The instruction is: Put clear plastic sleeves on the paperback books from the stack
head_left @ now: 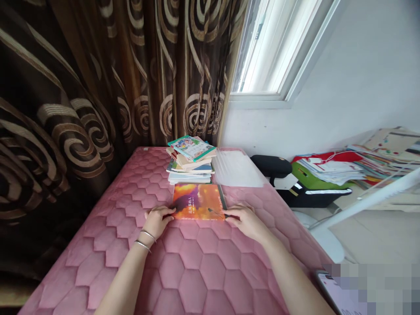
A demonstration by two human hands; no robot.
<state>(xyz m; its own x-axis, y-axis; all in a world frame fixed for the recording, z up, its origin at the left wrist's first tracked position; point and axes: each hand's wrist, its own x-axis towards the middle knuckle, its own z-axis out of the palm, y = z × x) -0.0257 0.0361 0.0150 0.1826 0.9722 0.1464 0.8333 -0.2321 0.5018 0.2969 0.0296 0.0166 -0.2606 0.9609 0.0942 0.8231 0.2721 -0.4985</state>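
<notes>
An orange and purple book (pixel 200 199) with white lettering on its cover lies on the pink quilted mattress (pixel 187 280). My left hand (pixel 159 219) grips the book's left edge, thumb on the cover side and fingers bent beside it. At the opposite edge, my right hand (pixel 243 219) holds the lower right corner between thumb and fingers. Just behind the book stands an uneven stack of books (pixel 190 177), topped by a green-bordered book (pixel 192 148) with a colourful picture. Two bracelets (pixel 146 240) circle my left wrist.
A clear plastic sheet (pixel 239 168) lies right of the stack. Dark patterned curtains (pixel 138 78) hang behind, beside a window (pixel 275 48). Beyond the mattress's right side are a black bag (pixel 315 199), papers and piled books (pixel 390 153), and a white pole (pixel 370 201). A phone (pixel 341 293) shows at lower right.
</notes>
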